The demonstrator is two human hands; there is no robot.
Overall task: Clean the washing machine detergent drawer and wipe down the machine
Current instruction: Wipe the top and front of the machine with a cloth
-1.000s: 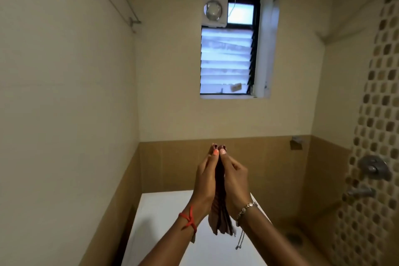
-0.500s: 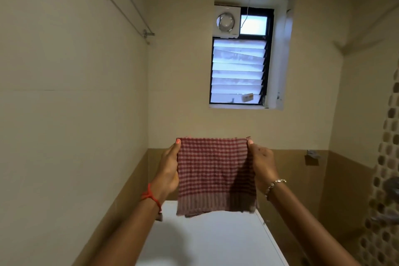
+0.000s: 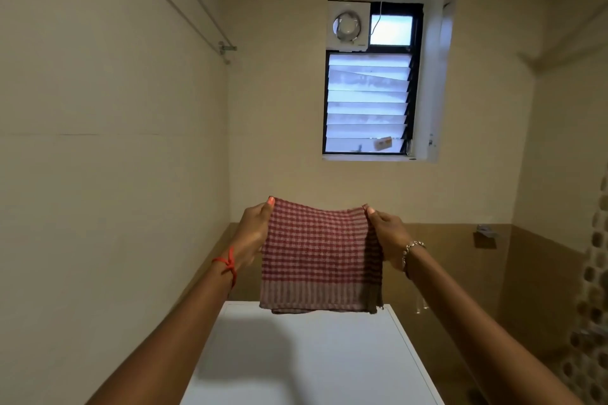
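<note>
Checked cloth [image 3: 320,256] spread in the air over the far end of the washing machine [image 3: 296,355]

I hold it up by its two top corners so it hangs flat and open, its hem just above the machine's white top; I judge this readies it for wiping. My left hand [image 3: 253,233] pinches the left corner and my right hand [image 3: 388,237] the right, fingers and thumbs closed on fabric. The louvred window [image 3: 368,102] is on the far wall.
</note>
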